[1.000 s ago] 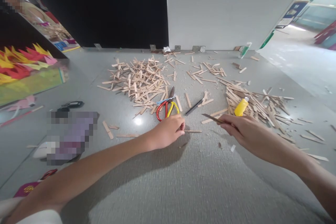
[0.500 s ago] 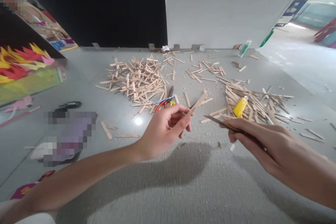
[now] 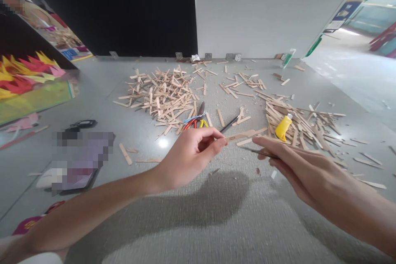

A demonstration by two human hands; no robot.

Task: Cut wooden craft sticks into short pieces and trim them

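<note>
My left hand (image 3: 193, 154) is closed, pinching a flat wooden craft stick (image 3: 243, 135) between thumb and fingertips. A small dark rectangular mark or slot shows on the stick, which points right. My right hand (image 3: 305, 173) is closed around a thin, pointed dark metal tool (image 3: 261, 152); most of it is hidden by the fingers, and I cannot tell its exact kind. Its tip lies just below the stick's far end. Beyond my left hand lie pliers (image 3: 198, 121) with red and yellow handles and a slim black pen-like tool (image 3: 230, 123).
Craft sticks form a left pile (image 3: 163, 95) and a right pile (image 3: 286, 117), with a yellow glue bottle (image 3: 283, 127) on the latter. A black-and-white panel (image 3: 262, 12) stands behind. A phone-like object (image 3: 88, 156) and colourful paper (image 3: 24, 74) lie left.
The craft stick in my left hand has swung down from slanting upward to nearly level. My right hand has shifted slightly, and the tool's tip is now lower.
</note>
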